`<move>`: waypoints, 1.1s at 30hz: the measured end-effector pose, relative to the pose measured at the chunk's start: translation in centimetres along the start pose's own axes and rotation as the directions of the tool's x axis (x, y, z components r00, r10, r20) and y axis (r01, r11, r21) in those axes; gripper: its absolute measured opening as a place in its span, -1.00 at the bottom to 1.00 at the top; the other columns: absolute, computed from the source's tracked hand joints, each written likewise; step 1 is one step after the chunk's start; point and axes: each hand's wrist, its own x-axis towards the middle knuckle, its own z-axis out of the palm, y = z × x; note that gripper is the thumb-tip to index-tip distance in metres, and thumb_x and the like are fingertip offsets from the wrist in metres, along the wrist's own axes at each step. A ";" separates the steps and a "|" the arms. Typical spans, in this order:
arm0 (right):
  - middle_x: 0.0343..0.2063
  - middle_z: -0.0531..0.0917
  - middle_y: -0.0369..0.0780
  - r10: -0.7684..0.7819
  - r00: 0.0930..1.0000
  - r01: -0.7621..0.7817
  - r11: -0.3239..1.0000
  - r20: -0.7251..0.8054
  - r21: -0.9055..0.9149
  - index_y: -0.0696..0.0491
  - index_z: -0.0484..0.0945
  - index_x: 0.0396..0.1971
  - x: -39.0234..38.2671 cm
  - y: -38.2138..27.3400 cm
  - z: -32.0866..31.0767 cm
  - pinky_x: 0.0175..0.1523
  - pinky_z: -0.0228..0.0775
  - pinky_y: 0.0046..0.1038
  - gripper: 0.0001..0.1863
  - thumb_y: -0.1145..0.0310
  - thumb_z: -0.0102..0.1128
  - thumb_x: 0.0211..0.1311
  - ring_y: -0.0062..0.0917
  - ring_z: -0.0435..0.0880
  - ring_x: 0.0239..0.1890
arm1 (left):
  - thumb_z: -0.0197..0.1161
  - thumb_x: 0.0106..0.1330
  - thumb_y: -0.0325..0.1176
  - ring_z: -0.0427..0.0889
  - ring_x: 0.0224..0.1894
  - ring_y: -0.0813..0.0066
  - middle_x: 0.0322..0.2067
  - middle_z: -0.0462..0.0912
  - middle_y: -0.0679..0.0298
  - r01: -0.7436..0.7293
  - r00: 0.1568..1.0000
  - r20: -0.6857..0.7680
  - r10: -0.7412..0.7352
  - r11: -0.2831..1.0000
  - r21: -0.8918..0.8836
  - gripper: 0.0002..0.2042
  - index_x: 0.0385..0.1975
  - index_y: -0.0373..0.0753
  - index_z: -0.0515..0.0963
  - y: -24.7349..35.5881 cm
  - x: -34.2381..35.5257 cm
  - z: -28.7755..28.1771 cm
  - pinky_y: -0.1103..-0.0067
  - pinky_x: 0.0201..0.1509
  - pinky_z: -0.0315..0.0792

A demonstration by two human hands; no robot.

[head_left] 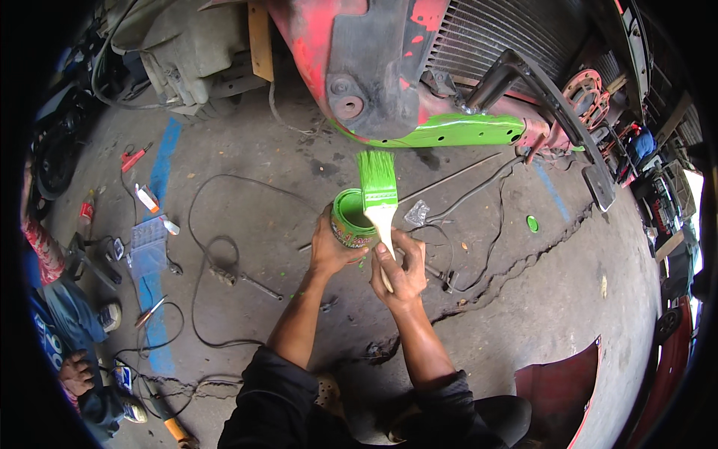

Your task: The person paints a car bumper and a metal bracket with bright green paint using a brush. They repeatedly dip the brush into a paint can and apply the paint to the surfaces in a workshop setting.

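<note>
Right, both hands are busy over the concrete floor [613,299]: the left hand [329,251] has its grip wrapped round a paint can [350,238], fingers hugging the side, mouth turned upward and green smeared on its inner wall. And look at the right hand [402,273], its grip closed on the pale handle of a broad paintbrush [381,196], thumb laid along it. The bristles, loaded with green, point away from the person, and the brush crosses in front of the can's right rim. Just beyond them runs a metal beam [467,133], wet-looking green along much of its length, below a finned radiator [482,45] and beside a scuffed red body panel [299,45]. Over to the right, a round green lid [532,224] lies on the floor, well apart from the can. Down the left side goes a blue stripe [161,183], with a clear plastic case [148,247] sitting across it and a red tool [135,159] near its far end. At the far left edge, a co-worker's hand [75,373] hangs by a denim-clad leg [78,307].
</note>
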 end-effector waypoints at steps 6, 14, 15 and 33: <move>-0.38 0.67 0.00 0.313 0.948 -0.304 0.944 -0.058 0.125 0.26 0.48 -0.21 -1.7 0.1 -5.0 -0.29 0.49 -0.44 -0.80 0.51 0.21 0.21 -0.41 0.66 -0.36 | 0.64 -0.38 -0.27 0.40 0.19 -0.02 0.14 0.37 -0.06 -0.081 0.996 0.035 0.077 0.991 0.111 0.09 0.26 -0.32 0.10 -1.8 -0.7 -2.6 0.28 0.27 0.34; -0.55 0.64 -0.07 0.948 0.209 -0.888 0.081 0.240 0.453 0.21 0.47 -0.30 -2.6 7.1 -11.4 -0.39 0.34 -0.52 -0.79 0.36 0.08 0.21 -0.53 0.52 -0.57 | 0.64 -0.37 -0.23 0.33 0.24 -0.07 0.19 0.30 -0.09 -0.158 0.970 0.215 0.114 0.968 0.197 0.12 0.28 -0.34 0.07 -0.6 -1.6 -2.6 0.26 0.31 0.31; -0.58 0.62 -0.07 0.936 0.164 -0.868 -0.013 0.312 0.496 0.21 0.47 -0.29 -3.0 8.4 -11.5 -0.40 0.35 -0.49 -0.78 0.34 0.06 0.21 -0.50 0.53 -0.58 | 0.64 -0.37 -0.22 0.33 0.24 -0.07 0.19 0.30 -0.10 -0.180 0.962 0.239 0.133 0.966 0.186 0.12 0.28 -0.34 0.07 -0.9 -2.0 -2.7 0.25 0.31 0.30; -0.14 0.66 -0.11 0.059 0.537 -0.105 0.995 0.842 -0.003 -0.02 0.67 -0.15 -2.8 7.4 -14.3 -0.07 0.57 -0.31 -0.64 0.48 0.24 -0.04 -0.24 0.65 -0.06 | 0.64 -0.48 -0.33 0.24 0.29 -0.06 0.29 0.20 -0.02 -0.500 0.743 0.538 0.398 0.864 0.053 0.22 0.33 -0.29 -0.02 2.6 -6.7 4.1 0.24 0.34 0.24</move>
